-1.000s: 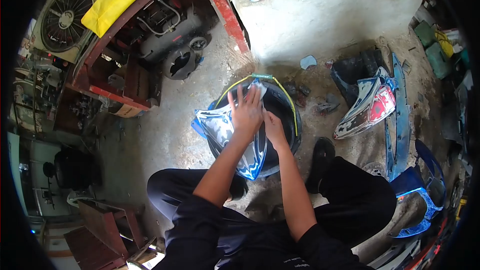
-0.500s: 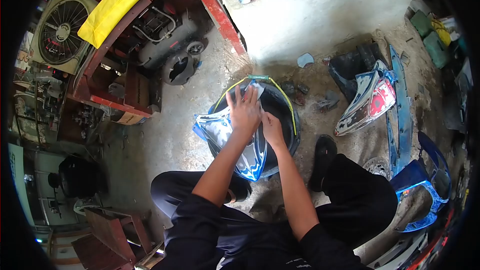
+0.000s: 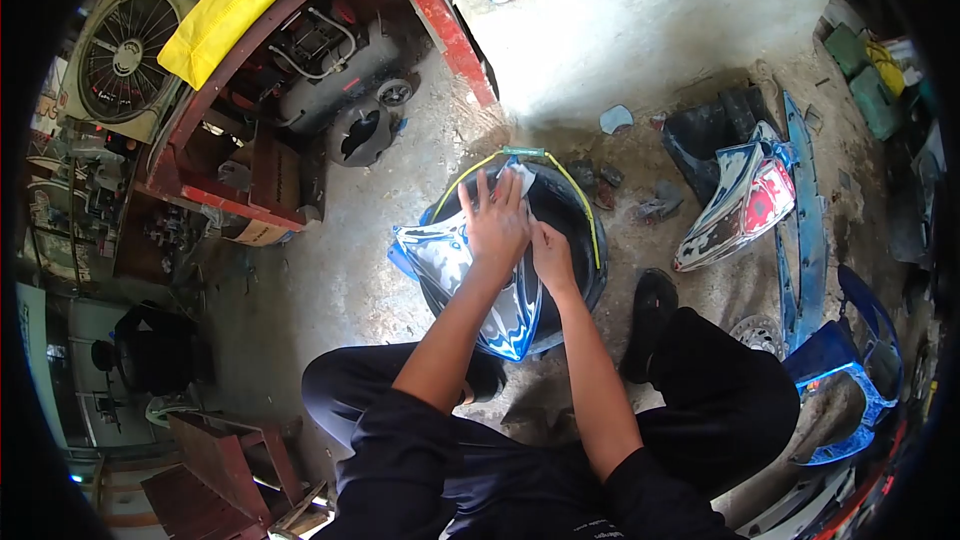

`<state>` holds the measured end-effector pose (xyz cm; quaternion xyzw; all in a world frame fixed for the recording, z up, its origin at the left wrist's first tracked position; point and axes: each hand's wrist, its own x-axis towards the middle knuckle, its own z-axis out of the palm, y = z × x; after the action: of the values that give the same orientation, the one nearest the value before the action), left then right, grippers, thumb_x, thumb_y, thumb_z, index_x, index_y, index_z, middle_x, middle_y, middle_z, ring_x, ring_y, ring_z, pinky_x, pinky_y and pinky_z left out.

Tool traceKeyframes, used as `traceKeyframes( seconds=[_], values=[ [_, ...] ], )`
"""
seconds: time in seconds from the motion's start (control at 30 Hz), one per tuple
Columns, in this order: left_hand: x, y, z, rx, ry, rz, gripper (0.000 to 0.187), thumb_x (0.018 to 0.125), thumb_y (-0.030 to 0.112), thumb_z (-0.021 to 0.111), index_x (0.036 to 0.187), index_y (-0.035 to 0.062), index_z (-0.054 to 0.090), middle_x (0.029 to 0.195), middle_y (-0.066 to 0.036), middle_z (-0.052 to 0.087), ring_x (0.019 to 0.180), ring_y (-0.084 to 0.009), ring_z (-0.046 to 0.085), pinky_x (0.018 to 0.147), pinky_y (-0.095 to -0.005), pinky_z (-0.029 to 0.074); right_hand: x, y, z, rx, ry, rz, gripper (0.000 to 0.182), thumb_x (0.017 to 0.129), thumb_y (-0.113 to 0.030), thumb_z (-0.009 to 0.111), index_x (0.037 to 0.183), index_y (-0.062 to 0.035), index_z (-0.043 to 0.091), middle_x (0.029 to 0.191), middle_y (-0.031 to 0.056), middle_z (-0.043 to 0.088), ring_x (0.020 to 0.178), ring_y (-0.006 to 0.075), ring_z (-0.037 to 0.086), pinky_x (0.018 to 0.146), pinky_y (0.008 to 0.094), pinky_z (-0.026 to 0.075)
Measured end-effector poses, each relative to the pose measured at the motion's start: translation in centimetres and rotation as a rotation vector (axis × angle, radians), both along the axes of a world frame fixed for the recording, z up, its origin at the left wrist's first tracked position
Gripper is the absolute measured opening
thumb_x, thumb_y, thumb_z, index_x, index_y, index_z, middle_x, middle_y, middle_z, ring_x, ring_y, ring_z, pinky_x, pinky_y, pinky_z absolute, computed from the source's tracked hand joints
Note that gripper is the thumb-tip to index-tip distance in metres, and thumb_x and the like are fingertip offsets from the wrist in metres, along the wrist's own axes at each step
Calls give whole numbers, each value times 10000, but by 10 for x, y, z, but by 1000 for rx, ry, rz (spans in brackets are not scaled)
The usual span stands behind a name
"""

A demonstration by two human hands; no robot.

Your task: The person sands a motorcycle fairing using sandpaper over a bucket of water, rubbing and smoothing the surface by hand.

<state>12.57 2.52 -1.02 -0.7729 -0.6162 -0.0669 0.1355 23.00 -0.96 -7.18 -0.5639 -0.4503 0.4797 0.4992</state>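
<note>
A blue, white and grey panel (image 3: 512,315) lies over a round black tub (image 3: 594,285) between my knees. My left hand (image 3: 497,228) rests flat on the upper part of the panel, its fingers spread. Beside it, my right hand (image 3: 551,256) is closed in a pinch at the panel's right edge; whatever is between those fingers is too small to make out. A pale sheet (image 3: 525,178) shows near the left fingertips. The yellow handle (image 3: 586,202) of the tub curves around its top and right side.
On the right, a red, white and blue panel (image 3: 745,192) leans by a long blue strip (image 3: 803,240). A blue frame part (image 3: 850,380) lies lower right. Beneath a red stand (image 3: 440,25) at upper left sits a compressor (image 3: 345,80). A white block (image 3: 640,30) stands behind the tub.
The whole view has shifted slightly. My left hand's fingers look a little more spread on the panel; my right hand keeps its pinch at the edge.
</note>
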Motion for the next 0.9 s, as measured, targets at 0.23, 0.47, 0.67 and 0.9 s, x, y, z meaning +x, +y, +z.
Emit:
traceKeyframes(
  seconds=[0.23, 0.47, 0.67, 0.9],
  values=[
    [-12, -79, 13, -88, -100, 73, 515, 1014, 294, 521, 1510, 158, 540, 1587, -16, 497, 1529, -361, 321, 1226, -668, 120, -3, 2, -1, -6, 16, -22, 446, 1078, -357, 540, 920, 41, 661, 688, 213, 532, 616, 212, 474, 610, 391, 430],
    [7, 7, 0, -20, 37, 47, 505, 1035, 311, 475, 1509, 146, 533, 1595, -27, 489, 1525, -381, 329, 1223, -679, 93, -4, 3, -7, -4, 22, -52, 422, 1083, -326, 545, 908, 38, 664, 673, 183, 536, 646, 144, 461, 611, 371, 429],
    [-14, -77, 12, -122, -128, 68, 515, 1035, 302, 499, 1535, 178, 514, 1611, -10, 470, 1555, -372, 272, 1219, -687, 92, -5, -2, 3, -17, 108, -44, 430, 1081, -340, 553, 917, 39, 670, 663, 142, 524, 650, 123, 451, 606, 354, 422],
    [0, 0, 4, -33, -34, 43, 510, 1042, 303, 480, 1532, 165, 514, 1604, -15, 479, 1541, -377, 302, 1219, -695, 78, -4, 0, -7, -17, 69, -28, 417, 1085, -326, 550, 919, 42, 658, 662, 96, 504, 661, 104, 432, 600, 346, 408]
  ],
)
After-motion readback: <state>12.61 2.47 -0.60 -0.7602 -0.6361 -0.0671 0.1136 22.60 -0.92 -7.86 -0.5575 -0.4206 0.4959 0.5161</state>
